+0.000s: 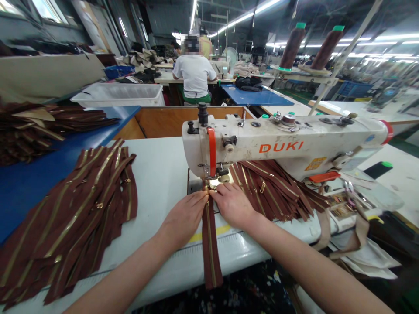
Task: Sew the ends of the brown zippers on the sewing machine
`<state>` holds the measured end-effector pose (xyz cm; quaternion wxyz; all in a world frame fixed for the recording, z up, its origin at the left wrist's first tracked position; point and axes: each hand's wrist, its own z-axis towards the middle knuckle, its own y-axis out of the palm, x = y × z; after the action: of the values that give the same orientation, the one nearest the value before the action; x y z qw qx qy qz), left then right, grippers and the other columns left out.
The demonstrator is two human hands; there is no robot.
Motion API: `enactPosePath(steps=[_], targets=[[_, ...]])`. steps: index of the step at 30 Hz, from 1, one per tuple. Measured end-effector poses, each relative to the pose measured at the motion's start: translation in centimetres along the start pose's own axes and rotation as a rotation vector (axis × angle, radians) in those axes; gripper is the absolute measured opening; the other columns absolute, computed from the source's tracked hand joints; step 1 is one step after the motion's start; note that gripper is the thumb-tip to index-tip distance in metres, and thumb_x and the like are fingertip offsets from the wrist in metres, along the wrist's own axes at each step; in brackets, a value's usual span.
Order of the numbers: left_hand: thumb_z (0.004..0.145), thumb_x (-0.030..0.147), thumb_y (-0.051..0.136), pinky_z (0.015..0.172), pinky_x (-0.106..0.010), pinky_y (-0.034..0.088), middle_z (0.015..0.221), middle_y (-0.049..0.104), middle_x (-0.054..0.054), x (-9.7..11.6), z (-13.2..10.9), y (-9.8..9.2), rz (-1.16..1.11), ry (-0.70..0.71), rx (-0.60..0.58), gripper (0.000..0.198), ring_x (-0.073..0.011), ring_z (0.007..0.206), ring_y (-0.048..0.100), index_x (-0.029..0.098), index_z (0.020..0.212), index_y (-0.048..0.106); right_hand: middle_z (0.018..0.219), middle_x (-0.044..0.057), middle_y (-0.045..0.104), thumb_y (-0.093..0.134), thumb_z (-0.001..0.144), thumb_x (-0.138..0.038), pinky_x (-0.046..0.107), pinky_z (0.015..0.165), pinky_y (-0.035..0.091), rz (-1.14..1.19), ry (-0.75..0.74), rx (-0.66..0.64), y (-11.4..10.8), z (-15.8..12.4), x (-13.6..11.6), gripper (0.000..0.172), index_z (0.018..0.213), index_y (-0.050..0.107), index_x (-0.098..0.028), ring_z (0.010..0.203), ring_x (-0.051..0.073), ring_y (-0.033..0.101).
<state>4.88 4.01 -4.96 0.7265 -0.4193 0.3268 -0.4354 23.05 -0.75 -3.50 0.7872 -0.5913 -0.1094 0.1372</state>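
A brown zipper (211, 244) with gold teeth runs from under the needle area of the white sewing machine (242, 144) down over the table's front edge. My left hand (186, 218) grips its left edge close to the presser foot, fingertips pressed together. On the other side my right hand (232, 203) pinches the zipper's right edge, also right by the foot. The fingertips of both hands nearly meet over the tape. The zipper's upper end is hidden by the machine head.
A pile of brown zippers (88, 205) lies on the left of the table; another zipper pile (271, 192) sits under the machine arm. Scissors and small parts fill a tray (350, 205) at right. Two thread cones (293, 48) stand behind. A person in white (194, 72) sits ahead.
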Motion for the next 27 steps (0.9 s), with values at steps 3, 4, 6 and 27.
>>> enactPosePath(steps=[3, 4, 6, 27], targets=[[0.095, 0.012, 0.024, 0.094, -0.036, 0.049, 0.110, 0.068, -0.013, -0.1, 0.2, -0.1, 0.001, -0.006, 0.037, 0.041, -0.0208, 0.107, 0.060, 0.006, 0.109, 0.063, 0.095, 0.006, 0.059, 0.050, 0.091, -0.017, 0.035, 0.078, 0.040, 0.017, 0.021, 0.024, 0.1, -0.1, -0.1, 0.015, 0.103, 0.060, -0.017, 0.091, 0.023, 0.049], [0.095, 0.013, 0.024, 0.093, -0.036, 0.049, 0.109, 0.068, -0.013, -0.1, 0.2, -0.1, -0.001, -0.008, 0.042, 0.041, -0.0209, 0.106, 0.060, 0.006, 0.109, 0.063, 0.093, 0.006, 0.059, 0.050, 0.091, -0.017, 0.034, 0.078, 0.040, 0.025, 0.029, 0.031, 0.1, -0.2, -0.1, 0.015, 0.102, 0.060, -0.017, 0.091, 0.022, 0.049], [0.096, 0.014, 0.024, 0.092, -0.037, 0.050, 0.109, 0.068, -0.013, -0.1, 0.2, -0.1, -0.005, -0.020, 0.044, 0.042, -0.0213, 0.105, 0.061, 0.007, 0.109, 0.062, 0.091, 0.006, 0.059, 0.049, 0.091, -0.016, 0.033, 0.078, 0.040, 0.042, 0.043, 0.037, 0.1, -0.3, -0.1, 0.014, 0.099, 0.061, -0.017, 0.090, 0.022, 0.049], [0.088, 0.033, 0.052, 0.097, -0.041, 0.049, 0.124, 0.061, -0.012, 3.8, -5.5, -4.9, -0.238, -0.281, -0.126, 0.039, -0.0244, 0.114, 0.057, 0.016, 0.123, 0.054, 0.084, 0.006, 0.060, 0.049, 0.087, -0.011, 0.034, 0.075, 0.045, 0.338, -0.070, 0.043, -1.0, -4.3, -4.3, 0.026, 0.109, 0.063, -0.016, 0.084, 0.021, 0.049]])
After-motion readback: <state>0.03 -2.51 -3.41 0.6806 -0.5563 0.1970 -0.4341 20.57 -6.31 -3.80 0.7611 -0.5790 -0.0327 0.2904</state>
